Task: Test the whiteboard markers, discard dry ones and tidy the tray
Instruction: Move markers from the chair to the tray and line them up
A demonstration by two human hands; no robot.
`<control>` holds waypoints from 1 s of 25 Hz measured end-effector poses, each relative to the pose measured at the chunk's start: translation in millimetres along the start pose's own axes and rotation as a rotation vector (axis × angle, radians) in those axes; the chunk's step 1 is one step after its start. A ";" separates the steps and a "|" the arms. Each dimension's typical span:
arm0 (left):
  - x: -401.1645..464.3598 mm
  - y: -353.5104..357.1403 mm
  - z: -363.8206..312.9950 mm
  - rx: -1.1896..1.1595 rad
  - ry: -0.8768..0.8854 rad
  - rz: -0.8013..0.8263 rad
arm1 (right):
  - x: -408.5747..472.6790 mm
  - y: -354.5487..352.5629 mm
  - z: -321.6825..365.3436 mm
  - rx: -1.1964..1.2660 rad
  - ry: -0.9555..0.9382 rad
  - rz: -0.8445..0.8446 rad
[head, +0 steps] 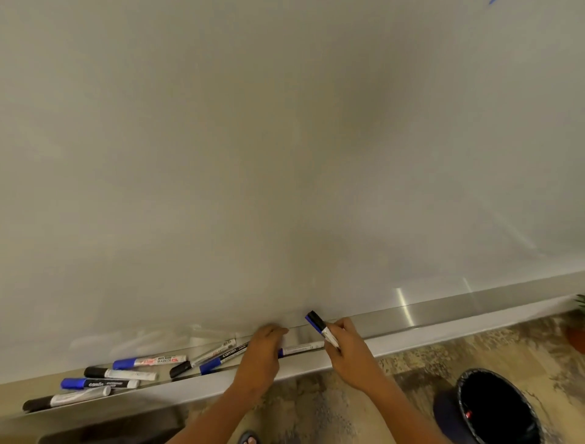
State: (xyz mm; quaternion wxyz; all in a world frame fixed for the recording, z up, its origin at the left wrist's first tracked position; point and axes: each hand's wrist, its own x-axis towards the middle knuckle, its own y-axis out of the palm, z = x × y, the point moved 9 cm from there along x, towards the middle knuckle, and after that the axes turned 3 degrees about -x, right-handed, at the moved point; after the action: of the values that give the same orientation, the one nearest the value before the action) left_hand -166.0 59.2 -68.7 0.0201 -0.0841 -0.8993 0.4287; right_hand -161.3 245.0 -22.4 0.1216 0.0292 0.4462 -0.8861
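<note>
Across the far side of the scene, a whiteboard fills most of the view; its surface is blank apart from a small blue mark at the top right edge. Along its lower edge runs a metal tray, sloping down to the left in this wide-angle view. Below the tray lies a mottled brown floor. A black bin with a dark liner stands on the floor at the near right, and a plant in a pot shows partly at the right edge.

Markers lie loose and unaligned on the left part of the tray: a black-capped one at far left, a blue-capped one, another black-capped one, and a blue-capped marker with red lettering. Further right, two markers cross each other: a black-capped one and a dark-bodied one with a blue cap. One more marker lies between the hands, its left end hidden.

The left hand rests over the tray, fingers curled downward; whether they grip anything cannot be told. The right hand holds a held marker tilted up and left above the tray, fingers closed around its white lower body, its dark and blue upper end free.
</note>
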 end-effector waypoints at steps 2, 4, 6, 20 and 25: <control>-2.7 -15.9 4.5 -0.036 -0.055 -0.069 | 8.5 2.8 5.1 -0.039 -0.052 0.036; -7.0 -28.1 6.3 -0.064 -0.088 -0.120 | 18.0 7.4 10.3 -0.064 -0.107 0.067; -14.0 -33.8 7.4 -0.096 -0.127 -0.163 | 27.1 15.8 15.7 -0.089 -0.158 0.110; -61.8 -47.9 18.2 -0.159 -0.400 -0.328 | 48.5 56.4 34.0 -0.276 -0.263 0.225; -53.6 -43.8 8.6 -0.087 -0.378 -0.287 | 47.6 37.7 33.5 -0.278 -0.262 0.103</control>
State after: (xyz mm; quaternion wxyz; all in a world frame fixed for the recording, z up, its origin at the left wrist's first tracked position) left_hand -120.0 16.5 -38.3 -0.0916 0.1252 -0.9075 0.3904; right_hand -196.4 187.7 -39.4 0.2266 -0.0807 0.5427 -0.8047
